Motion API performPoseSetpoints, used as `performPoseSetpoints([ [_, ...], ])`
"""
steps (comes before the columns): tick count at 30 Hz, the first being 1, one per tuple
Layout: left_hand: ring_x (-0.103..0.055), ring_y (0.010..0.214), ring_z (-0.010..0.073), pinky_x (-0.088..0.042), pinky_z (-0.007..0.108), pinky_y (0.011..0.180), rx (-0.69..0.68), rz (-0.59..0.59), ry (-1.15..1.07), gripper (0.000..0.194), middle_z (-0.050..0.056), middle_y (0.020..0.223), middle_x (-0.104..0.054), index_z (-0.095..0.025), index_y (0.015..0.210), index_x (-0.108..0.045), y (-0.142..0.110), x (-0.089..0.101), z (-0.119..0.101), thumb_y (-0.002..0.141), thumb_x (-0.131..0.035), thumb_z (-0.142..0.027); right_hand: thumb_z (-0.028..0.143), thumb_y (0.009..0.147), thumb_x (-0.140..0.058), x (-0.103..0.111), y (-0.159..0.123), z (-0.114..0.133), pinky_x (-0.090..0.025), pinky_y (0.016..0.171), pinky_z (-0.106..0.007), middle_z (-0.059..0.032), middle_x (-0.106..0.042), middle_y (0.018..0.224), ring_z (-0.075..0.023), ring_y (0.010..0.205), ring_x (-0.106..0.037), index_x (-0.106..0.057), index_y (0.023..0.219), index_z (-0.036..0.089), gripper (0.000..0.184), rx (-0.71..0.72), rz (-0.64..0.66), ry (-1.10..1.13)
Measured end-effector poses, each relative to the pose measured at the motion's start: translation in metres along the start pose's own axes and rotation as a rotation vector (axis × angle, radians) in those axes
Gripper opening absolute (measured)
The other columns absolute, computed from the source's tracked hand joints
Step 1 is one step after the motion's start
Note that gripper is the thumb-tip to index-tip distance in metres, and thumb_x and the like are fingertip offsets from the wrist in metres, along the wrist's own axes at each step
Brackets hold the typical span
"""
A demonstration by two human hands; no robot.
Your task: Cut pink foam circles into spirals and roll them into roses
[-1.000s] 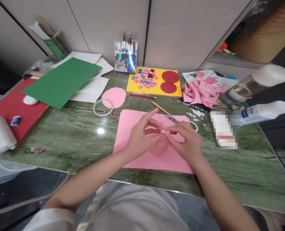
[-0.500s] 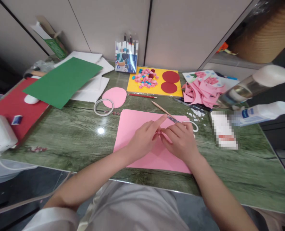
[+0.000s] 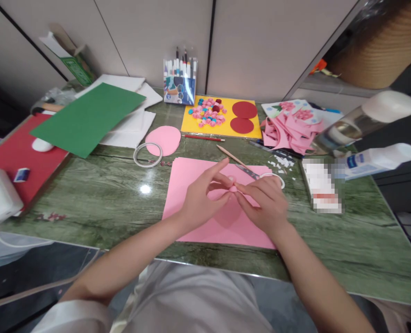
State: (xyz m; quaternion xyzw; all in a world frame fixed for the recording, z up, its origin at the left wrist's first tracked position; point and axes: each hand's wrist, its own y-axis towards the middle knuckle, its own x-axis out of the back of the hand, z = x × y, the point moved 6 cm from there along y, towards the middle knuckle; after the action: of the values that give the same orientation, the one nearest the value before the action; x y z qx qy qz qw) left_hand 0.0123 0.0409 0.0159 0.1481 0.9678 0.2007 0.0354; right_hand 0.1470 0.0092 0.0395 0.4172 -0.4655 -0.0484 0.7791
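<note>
The left hand (image 3: pixel 207 199) and right hand (image 3: pixel 269 203) pinch a small pink paper piece (image 3: pixel 233 188) between their fingertips, above stacked pink sheets (image 3: pixel 226 231). Scissors (image 3: pixel 249 173), partly hidden by the right hand, and a wooden stick (image 3: pixel 230 154) lie near the stack's far edge. Beyond, a yellow sheet (image 3: pixel 228 131) bears clustered coloured balls (image 3: pixel 211 112) and two dark red discs (image 3: pixel 244 110); a marker packet (image 3: pixel 180 88) stands behind its left end. Left of centre, a white ring (image 3: pixel 147 165) overlaps a pink disc (image 3: pixel 169 138); at right, pink paper scraps (image 3: pixel 290 132) lie heaped.

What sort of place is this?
Probably a papercraft desk: a pack of markers stands at the back, pink paper scraps lie heaped to the right, and scissors rest by the right hand.
</note>
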Motion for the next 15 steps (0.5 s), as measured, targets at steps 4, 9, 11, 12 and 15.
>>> performPoseSetpoints([
  [4, -0.06, 0.086, 0.0118, -0.052, 0.034, 0.086, -0.055, -0.023, 0.115, 0.064, 0.0, 0.088, -0.06, -0.033, 0.13, -0.036, -0.0037, -0.0003, 0.0003, 0.075, -0.058, -0.009, 0.017, 0.076, -0.062, -0.0022, -0.0048, 0.0007, -0.034, 0.064, -0.032, 0.0016, -0.063, 0.062, -0.0137, 0.059, -0.055, -0.064, 0.092, 0.026, 0.018, -0.033, -0.018, -0.014],
  [9, -0.061, 0.088, 0.0131, -0.051, 0.035, 0.087, -0.126, -0.052, 0.148, 0.063, 0.001, 0.092, -0.062, -0.032, 0.13, -0.035, -0.0088, -0.0021, -0.0024, 0.075, -0.058, -0.009, 0.017, 0.075, -0.064, 0.0004, -0.0081, 0.0046, -0.034, 0.062, -0.032, 0.0013, -0.063, 0.061, -0.0129, 0.056, -0.054, -0.064, 0.089, 0.025, 0.016, -0.079, -0.083, -0.027],
  [11, -0.062, 0.088, 0.0133, -0.051, 0.035, 0.086, -0.165, -0.058, 0.144, 0.064, 0.002, 0.094, -0.062, -0.032, 0.13, -0.035, -0.01, -0.0023, -0.005, 0.075, -0.058, -0.008, 0.016, 0.074, -0.065, 0.0028, -0.0081, 0.0063, -0.033, 0.06, -0.031, 0.0013, -0.063, 0.061, -0.0128, 0.056, -0.053, -0.064, 0.089, 0.025, 0.018, -0.086, -0.112, -0.011],
  [12, -0.062, 0.088, 0.0137, -0.051, 0.035, 0.086, -0.18, -0.06, 0.158, 0.065, 0.002, 0.094, -0.063, -0.032, 0.13, -0.034, -0.0103, -0.0021, -0.0062, 0.075, -0.058, -0.008, 0.016, 0.073, -0.066, 0.0036, -0.0081, 0.0068, -0.033, 0.06, -0.031, 0.0015, -0.063, 0.061, -0.0128, 0.056, -0.054, -0.064, 0.089, 0.025, 0.018, -0.087, -0.121, -0.003],
  [15, -0.062, 0.088, 0.0144, -0.051, 0.035, 0.085, -0.197, -0.066, 0.245, 0.065, 0.001, 0.091, -0.064, -0.031, 0.131, -0.033, -0.0094, -0.0011, -0.0083, 0.075, -0.059, -0.009, 0.018, 0.074, -0.065, 0.0037, -0.0078, 0.0058, -0.033, 0.062, -0.032, 0.002, -0.063, 0.061, -0.013, 0.057, -0.055, -0.064, 0.088, 0.026, 0.015, -0.099, -0.115, -0.011],
])
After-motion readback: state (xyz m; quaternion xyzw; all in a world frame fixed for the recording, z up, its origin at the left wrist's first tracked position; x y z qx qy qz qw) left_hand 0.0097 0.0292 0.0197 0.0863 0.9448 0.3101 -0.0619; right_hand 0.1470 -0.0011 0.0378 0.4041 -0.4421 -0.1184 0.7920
